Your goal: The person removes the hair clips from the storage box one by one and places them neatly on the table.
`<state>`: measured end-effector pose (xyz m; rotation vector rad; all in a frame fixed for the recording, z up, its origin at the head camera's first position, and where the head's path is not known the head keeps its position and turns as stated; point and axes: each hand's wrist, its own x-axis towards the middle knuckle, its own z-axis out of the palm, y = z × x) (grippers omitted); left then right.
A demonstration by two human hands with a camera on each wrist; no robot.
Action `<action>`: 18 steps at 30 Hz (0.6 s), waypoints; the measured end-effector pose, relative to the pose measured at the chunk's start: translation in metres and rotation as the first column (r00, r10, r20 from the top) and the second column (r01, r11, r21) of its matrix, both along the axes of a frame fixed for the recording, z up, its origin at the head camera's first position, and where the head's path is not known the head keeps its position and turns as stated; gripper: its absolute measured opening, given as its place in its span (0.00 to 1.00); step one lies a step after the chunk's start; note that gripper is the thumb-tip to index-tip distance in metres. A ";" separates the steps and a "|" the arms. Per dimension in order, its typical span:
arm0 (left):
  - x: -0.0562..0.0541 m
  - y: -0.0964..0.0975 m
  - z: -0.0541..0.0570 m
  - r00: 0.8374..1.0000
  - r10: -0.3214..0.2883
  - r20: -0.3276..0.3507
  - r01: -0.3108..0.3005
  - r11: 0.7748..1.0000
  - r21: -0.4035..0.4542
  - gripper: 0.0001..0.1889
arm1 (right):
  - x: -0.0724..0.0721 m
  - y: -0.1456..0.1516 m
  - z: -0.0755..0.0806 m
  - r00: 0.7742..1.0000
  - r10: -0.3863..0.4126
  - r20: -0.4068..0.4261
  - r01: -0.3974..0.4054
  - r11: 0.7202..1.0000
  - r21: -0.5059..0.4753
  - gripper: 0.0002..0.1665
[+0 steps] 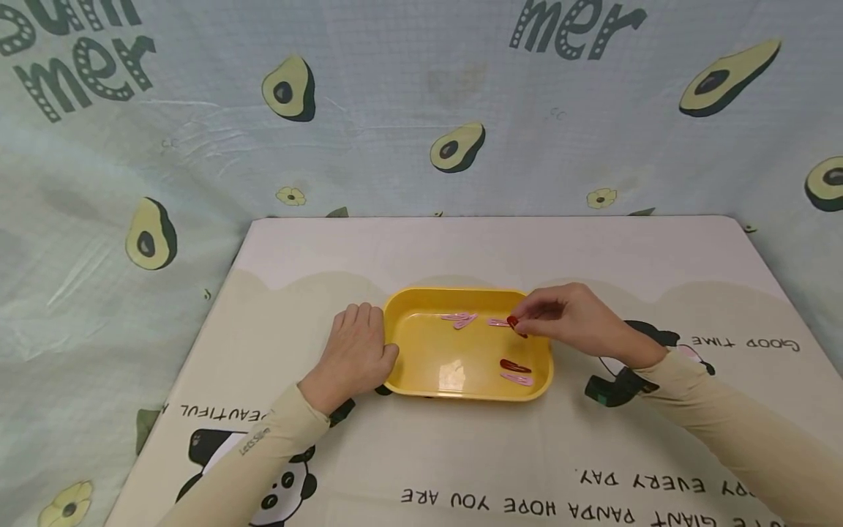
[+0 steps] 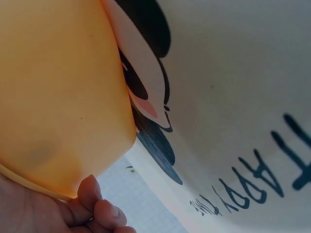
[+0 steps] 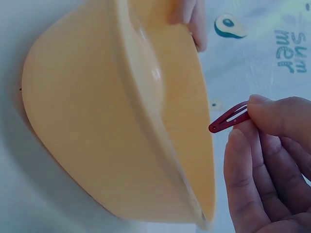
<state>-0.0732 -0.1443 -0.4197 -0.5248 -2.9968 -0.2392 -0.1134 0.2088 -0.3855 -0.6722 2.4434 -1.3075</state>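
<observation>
My right hand (image 1: pixel 571 322) pinches a dark red snap hair clip (image 3: pixel 229 117) between thumb and fingers, over the right end of a yellow tray (image 1: pixel 421 359). At the tray's left end, my left hand (image 1: pixel 356 353) grips the rim, its fingertips (image 2: pixel 108 213) showing beside the tray's outer wall. Inside lie pink hair clips (image 1: pixel 464 320) near the far wall, overlapping one another. Another pink clip (image 1: pixel 497 322) lies just left of my right fingertips. Toward the near right corner, a dark red clip (image 1: pixel 515 366) rests above a pink clip (image 1: pixel 516 379).
The tray stands on a table with a pale printed cloth (image 1: pixel 487 446) showing pandas and lettering. Behind the table's far edge hangs a curtain (image 1: pixel 369 88) printed with avocados, and it continues along the left side.
</observation>
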 end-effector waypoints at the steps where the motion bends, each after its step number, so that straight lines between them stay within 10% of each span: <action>1: 0.000 0.000 0.000 1.000 0.000 0.001 0.000 1.000 -0.001 0.10 | 0.000 0.001 0.000 1.000 -0.005 0.004 0.005 1.000 -0.009 0.08; 18: 0.000 0.000 0.000 1.000 -0.003 0.003 0.003 1.000 0.004 0.09 | 0.004 0.023 -0.004 0.994 -0.108 -0.021 0.108 0.994 0.000 0.07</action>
